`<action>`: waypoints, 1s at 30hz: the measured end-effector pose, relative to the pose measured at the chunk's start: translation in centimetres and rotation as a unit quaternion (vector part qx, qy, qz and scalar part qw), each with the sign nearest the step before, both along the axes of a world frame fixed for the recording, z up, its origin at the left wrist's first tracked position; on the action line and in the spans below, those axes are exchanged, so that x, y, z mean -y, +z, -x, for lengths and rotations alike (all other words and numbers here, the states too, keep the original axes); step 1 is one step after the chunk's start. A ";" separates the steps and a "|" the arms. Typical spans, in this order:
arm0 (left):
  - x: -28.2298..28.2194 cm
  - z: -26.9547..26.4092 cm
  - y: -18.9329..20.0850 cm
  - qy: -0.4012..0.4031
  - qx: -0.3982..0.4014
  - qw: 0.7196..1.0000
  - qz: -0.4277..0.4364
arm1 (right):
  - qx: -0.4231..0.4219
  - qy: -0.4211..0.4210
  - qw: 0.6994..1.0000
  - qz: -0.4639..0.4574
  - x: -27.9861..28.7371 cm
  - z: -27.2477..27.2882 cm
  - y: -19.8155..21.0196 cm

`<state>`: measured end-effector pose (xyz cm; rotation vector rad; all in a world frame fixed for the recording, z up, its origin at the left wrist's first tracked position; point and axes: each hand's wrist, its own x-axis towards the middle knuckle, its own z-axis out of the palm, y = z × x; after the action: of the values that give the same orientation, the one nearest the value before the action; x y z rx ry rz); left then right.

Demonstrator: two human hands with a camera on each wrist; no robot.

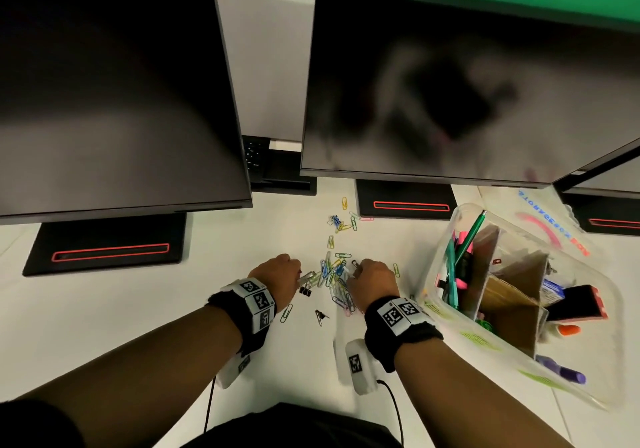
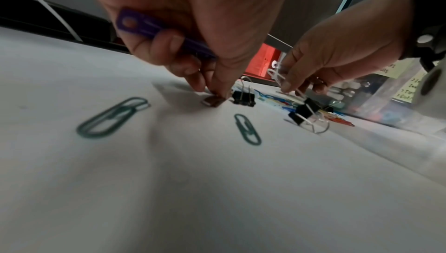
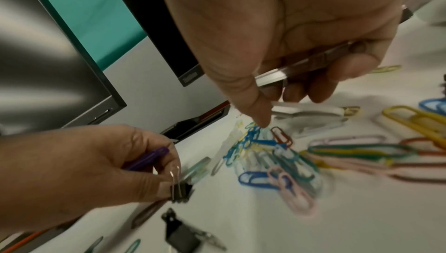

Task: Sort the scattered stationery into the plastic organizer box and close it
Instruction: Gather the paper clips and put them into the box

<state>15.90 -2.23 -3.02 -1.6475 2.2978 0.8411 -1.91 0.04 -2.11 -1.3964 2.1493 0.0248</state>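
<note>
A heap of coloured paper clips point(image 1: 334, 274) point(image 3: 272, 160) lies on the white desk between my hands. My left hand point(image 1: 299, 276) point(image 2: 212, 93) grips a flat purple plastic piece point(image 2: 154, 30) point(image 3: 147, 159) in its curled fingers. Its thumb and forefinger pinch at a small metal piece point(image 2: 212, 102) beside a black binder clip point(image 2: 243, 98) point(image 3: 179, 190). My right hand point(image 1: 356, 271) point(image 3: 272, 108) holds a silver metal bar point(image 3: 311, 62) under curled fingers, thumb down over the clips. The clear organizer box point(image 1: 446, 312) stands open at the right.
Two dark monitors point(image 1: 450, 84) overhang the back of the desk, their stands point(image 1: 104, 247) close behind the clips. More binder clips point(image 1: 320, 316) point(image 3: 179, 232) and green paper clips point(image 2: 247, 129) lie near me. The box holds pens point(image 1: 460, 250), cardboard dividers and markers.
</note>
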 end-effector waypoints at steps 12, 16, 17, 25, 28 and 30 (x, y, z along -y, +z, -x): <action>-0.7 -1.9 2.2 0.095 -0.084 0.992 -0.002 | 0.141 -0.054 0.987 0.054 -0.3 -3.1 0.7; -0.9 -3.4 2.3 0.100 -0.067 0.992 0.022 | 0.137 -0.096 0.985 0.042 0.4 -3.5 0.3; -0.9 -3.8 2.4 0.106 -0.068 0.992 0.024 | 0.125 -0.085 0.988 0.036 0.5 -3.6 0.1; -1.1 -6.0 3.1 0.150 -0.080 0.984 0.052 | 0.048 -0.003 0.999 -0.018 0.5 -4.0 -0.2; -1.0 -5.8 3.3 0.154 -0.096 0.982 0.042 | 0.060 0.015 0.998 -0.018 0.2 -3.7 0.0; -0.9 -5.3 3.3 0.156 -0.109 0.981 0.038 | 0.090 0.025 0.996 -0.001 -0.3 -3.4 0.0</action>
<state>21.25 -1.29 0.30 -2.0836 2.2644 1.0582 1.48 0.29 -2.07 -1.3943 1.9666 -0.0766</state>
